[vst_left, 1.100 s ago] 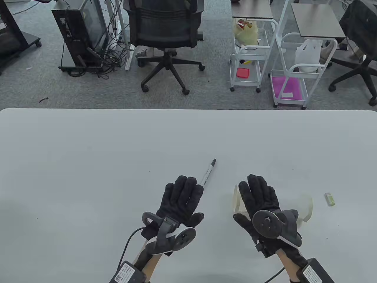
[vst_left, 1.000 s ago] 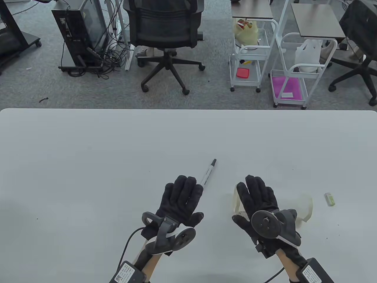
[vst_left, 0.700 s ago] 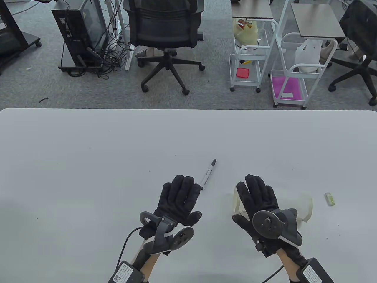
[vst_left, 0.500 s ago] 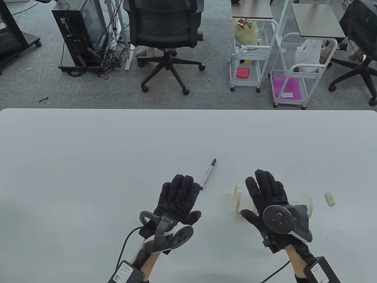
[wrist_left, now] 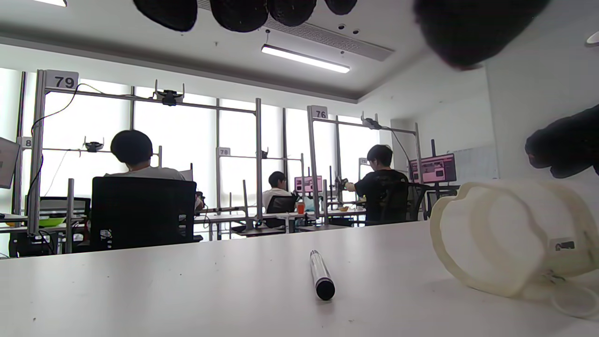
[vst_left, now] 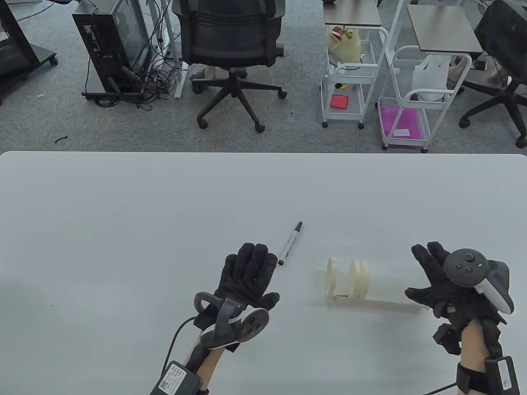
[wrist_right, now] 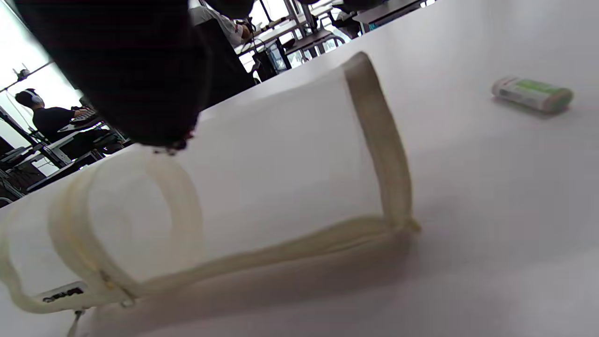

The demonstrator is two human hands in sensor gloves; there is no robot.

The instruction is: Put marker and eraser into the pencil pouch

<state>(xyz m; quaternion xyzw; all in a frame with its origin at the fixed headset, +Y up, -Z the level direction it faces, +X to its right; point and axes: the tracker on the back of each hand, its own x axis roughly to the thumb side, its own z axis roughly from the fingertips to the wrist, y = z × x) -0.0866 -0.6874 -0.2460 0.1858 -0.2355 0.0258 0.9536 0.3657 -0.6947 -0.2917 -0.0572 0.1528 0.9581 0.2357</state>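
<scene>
- Near the front edge of the tabletop point(vst_left: 123, 197), the left hand point(vst_left: 247, 277) lies palm down with its fingers stretched forward and together, holding nothing.
- Just right of that hand's fingertips lies the marker point(vst_left: 290, 243), apart from the glove by a sliver, its near end beside the hand and its capped tip pointing far and a little right.
- On the right, the right hand point(vst_left: 442, 282) is lifted with its fingers spread apart and empty, the tracker on its back facing up.
- Between the two hands lies the pencil pouch point(vst_left: 362, 282), a pale see-through tube on its side, its round open mouth with the cream zipper rim toward the left hand. Its right end reaches the right hand's thumb; whether they touch I cannot tell.
- The eraser point(wrist_right: 532, 93), small and white with a green sleeve, shows only in the right wrist view, lying flat on the tabletop beyond the pouch's closed end and well apart from it.
- In the left wrist view the marker lies between the left hand's fingers and the pouch mouth.
</scene>
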